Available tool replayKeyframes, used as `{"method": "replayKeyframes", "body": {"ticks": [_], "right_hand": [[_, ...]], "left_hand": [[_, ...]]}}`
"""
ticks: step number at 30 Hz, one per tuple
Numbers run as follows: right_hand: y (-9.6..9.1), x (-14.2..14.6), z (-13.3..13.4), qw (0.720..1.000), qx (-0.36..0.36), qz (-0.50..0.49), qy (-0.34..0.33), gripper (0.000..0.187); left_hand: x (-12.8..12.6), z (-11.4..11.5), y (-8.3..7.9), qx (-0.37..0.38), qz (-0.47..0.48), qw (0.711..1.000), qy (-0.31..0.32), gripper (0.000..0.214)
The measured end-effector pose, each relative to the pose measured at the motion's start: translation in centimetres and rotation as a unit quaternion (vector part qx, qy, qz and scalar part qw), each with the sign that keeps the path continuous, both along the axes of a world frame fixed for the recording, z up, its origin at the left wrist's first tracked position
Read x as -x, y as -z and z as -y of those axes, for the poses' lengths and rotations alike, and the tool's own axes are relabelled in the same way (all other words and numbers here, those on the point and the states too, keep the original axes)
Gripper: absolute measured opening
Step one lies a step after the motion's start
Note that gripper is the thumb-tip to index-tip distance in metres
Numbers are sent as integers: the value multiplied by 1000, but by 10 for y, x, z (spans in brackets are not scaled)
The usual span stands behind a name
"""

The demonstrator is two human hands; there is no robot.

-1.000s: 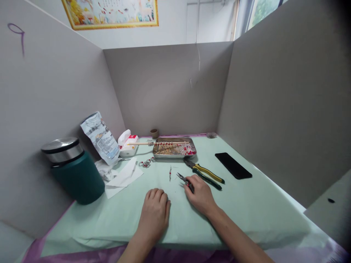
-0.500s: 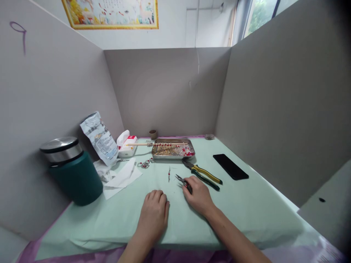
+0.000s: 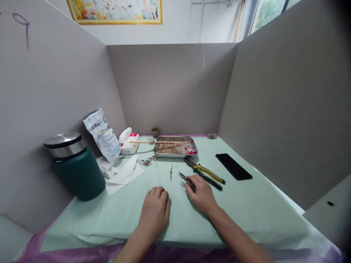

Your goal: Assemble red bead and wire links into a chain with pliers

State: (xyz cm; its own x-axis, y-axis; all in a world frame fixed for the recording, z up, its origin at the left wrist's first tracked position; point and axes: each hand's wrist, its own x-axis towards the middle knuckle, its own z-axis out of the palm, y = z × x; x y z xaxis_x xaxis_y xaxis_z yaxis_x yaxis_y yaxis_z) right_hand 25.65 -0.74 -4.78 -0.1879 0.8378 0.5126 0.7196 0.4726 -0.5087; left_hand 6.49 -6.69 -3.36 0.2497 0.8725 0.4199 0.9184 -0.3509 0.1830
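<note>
Right hand beside yellow-green pliers.

Between the left hand and right hand, a strip of bench lies open, leading forward to the beaded strand. Beyond it the tray bars the way, a stick across its top. Large pliers lie just beside the right hand; open bench separates them from the phone. Leftward, paper and flask obstruct.

Head view tipped down slightly: gold-framed, multicoloured wall picture cropped more at top; purple cloth shows more below.
</note>
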Motion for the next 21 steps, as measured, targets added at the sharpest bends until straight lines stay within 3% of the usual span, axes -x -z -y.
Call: {"method": "replayKeyframes", "body": {"ticks": [3,7,11,15,18,21], "right_hand": [[0,0,-1,1000,1,5,5,20],[-1,3,-6,998,-15,46,41,20],[-6,14,-15,985,-1,144,93,17],[-10,28,-21,980,1,167,105,23],[-14,32,-31,989,-15,107,100,27],[-20,32,-49,993,6,-99,56,21]], "left_hand": [[0,-19,-16,68,36,997,-20,16],[-9,-66,-33,107,58,987,-102,24],[-20,-107,-26,123,64,981,-132,25],[-21,-121,-10,120,103,978,-140,16],[-18,-122,-8,114,160,973,-121,13],[-18,-122,-11,119,239,961,-70,11]]}}
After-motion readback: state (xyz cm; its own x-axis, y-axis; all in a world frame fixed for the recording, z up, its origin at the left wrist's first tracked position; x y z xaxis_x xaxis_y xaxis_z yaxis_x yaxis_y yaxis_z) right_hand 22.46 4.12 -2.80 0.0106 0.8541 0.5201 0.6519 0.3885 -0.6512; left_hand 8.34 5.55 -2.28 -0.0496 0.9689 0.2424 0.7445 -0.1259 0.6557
